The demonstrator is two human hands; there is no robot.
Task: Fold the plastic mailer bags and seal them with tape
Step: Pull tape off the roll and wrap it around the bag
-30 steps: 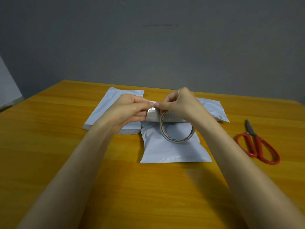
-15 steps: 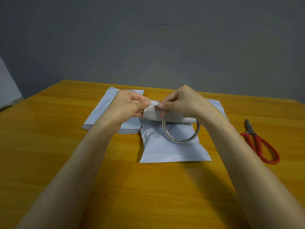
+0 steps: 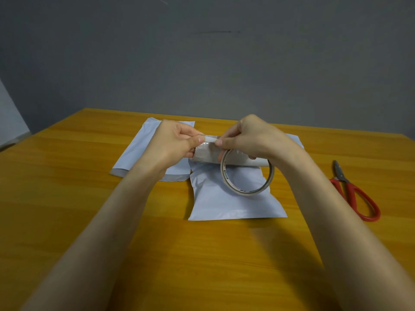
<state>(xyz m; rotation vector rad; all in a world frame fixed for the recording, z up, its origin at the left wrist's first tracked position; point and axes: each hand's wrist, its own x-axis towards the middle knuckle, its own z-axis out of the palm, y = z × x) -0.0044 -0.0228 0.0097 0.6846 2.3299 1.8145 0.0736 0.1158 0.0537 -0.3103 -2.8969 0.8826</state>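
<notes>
A white mailer bag [image 3: 231, 198] lies on the table in front of me, its far end folded over into a grey flap [image 3: 207, 154]. My left hand [image 3: 173, 145] pinches the free end of the tape at the flap's left corner. My right hand [image 3: 249, 140] pinches the tape beside it, and the tape roll [image 3: 247, 173] hangs from that hand's fingers over the bag. Another flat mailer bag [image 3: 143, 153] lies to the left, partly under my left hand. A third bag [image 3: 295, 140] peeks out behind my right wrist.
Red-handled scissors [image 3: 354, 194] lie shut on the right of the wooden table [image 3: 67, 198]. A grey wall stands behind the table's far edge.
Both hands have lifted slightly and drawn a little apart, exposing more of the grey flap. The tape roll has swung a bit to the right.
</notes>
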